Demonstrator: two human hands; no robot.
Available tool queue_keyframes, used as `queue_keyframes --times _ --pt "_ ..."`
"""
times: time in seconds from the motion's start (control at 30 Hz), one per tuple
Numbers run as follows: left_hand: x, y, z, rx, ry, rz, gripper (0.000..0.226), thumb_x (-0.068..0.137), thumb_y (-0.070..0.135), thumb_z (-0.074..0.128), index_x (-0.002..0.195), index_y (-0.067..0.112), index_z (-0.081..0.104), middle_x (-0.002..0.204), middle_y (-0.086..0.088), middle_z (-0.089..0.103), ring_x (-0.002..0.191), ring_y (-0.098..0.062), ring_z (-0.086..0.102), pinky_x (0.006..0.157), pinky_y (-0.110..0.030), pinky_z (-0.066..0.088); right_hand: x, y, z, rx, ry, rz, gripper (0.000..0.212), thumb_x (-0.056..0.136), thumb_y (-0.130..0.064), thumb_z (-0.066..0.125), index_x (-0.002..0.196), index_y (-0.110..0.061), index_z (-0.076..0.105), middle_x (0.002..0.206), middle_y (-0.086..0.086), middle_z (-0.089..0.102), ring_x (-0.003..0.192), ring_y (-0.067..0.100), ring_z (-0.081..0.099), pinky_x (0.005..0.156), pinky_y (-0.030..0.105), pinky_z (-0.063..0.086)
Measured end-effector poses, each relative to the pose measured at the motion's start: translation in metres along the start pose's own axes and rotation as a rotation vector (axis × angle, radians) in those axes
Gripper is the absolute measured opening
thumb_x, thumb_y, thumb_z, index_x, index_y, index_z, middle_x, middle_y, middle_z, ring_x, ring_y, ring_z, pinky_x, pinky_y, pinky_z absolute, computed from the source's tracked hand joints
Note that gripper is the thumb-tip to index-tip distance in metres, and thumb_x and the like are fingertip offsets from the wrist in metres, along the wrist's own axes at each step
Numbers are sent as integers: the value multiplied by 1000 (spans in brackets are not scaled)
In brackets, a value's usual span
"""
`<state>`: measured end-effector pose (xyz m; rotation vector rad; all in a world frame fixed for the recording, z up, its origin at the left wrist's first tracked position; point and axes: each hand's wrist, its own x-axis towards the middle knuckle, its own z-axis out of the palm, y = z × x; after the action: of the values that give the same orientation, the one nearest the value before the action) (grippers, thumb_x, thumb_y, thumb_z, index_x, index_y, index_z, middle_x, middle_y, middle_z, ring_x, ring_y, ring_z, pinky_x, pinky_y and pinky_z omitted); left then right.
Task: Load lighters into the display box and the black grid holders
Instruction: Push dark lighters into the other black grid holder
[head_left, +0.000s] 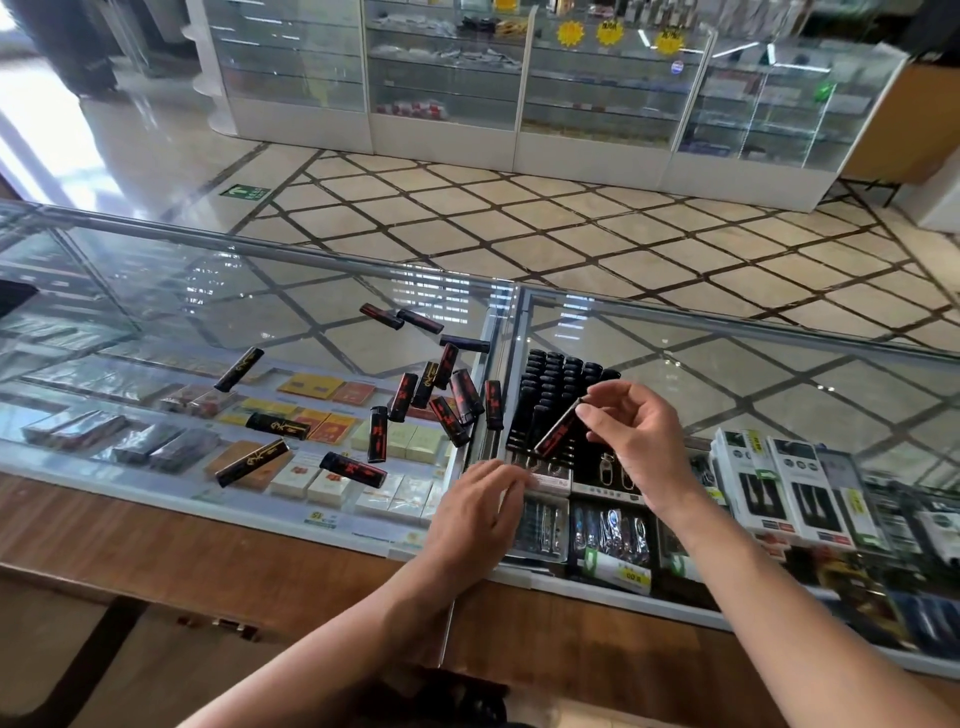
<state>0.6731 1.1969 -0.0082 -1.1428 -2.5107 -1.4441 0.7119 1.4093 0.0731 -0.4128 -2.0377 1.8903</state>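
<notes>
Right hand (631, 431) pinches one lighter (557, 430) between thumb and fingertips. It's tilted, with its lower end over the front rows of the black grid holder (550, 384). Left hand (480, 501) lies on the glass counter (260, 291) just in front of the holder, fingers straight, holding nothing. It's blurred there, so I can't tell if the tips touch the holder's base.

Holder's back rows are full; front rows look open. Loose lighters (447, 400) are scattered on the glass to the left: a cluster just beside the holder, others well apart.

Risks, my read:
- Lighter goes in tilted, catches a cell wall, then jams or tips a neighbour.
- Holder sits on slick glass, so an off-centre push could slide it unless my left hand braces it.
- Cluster lies by the metal seam (506, 332). A careless forearm sweep could send the nearest ones off the front edge.

Room: open approach from above and from the right. Left side is crowded.
</notes>
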Motion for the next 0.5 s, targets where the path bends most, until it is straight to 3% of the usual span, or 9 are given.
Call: queue_keyframes --times 0.07,0.1,0.17,0.23,0.3,0.5 --pt "1 -8 3 305 19 141 31 98 22 49 123 21 67 127 6 66 129 -12 54 107 -39 48 6 -2 -8 -88 26 -67 18 87 -8 80 103 -11 71 96 8 75 88 24 72 82 36 61" --pt "1 -12 4 414 -26 121 39 97 24 48 133 23 61 142 3 58 144 -17 42 119 -44 37 9 -2 -10 -153 40 -101 16 87 -9 80 101 -12 72 95 6 75 88 23 72 81 35 61" --pt "3 -13 3 552 -153 8 54 100 35 40 153 27 41 165 1 31 158 -20 12 128 -49 15 14 0 -12 -303 73 -163 14 87 -12 80 100 -15 73 91 0 75 84 15 72 78 28 60" --pt "4 -12 4 620 -269 -62 62 103 46 29 162 32 16 171 3 4 158 -19 -9 128 -50 0 17 2 -11 -446 96 -230 13 87 -13 80 98 -16 74 89 -6 75 81 7 71 75 20 58" --pt "6 -10 5 641 -342 -104 64 103 52 20 162 35 2 170 4 -8 157 -18 -15 127 -50 -8 19 6 -8 -581 87 -313 13 87 -14 80 98 -18 74 89 -10 74 80 4 70 76 16 57" --pt "6 -9 3 672 -367 -122 65 103 54 19 162 37 -1 170 4 -8 157 -17 -12 127 -51 -7 21 18 -1 -821 2 -496 17 87 -14 80 102 -17 74 97 -7 71 87 8 66 84 27 58"
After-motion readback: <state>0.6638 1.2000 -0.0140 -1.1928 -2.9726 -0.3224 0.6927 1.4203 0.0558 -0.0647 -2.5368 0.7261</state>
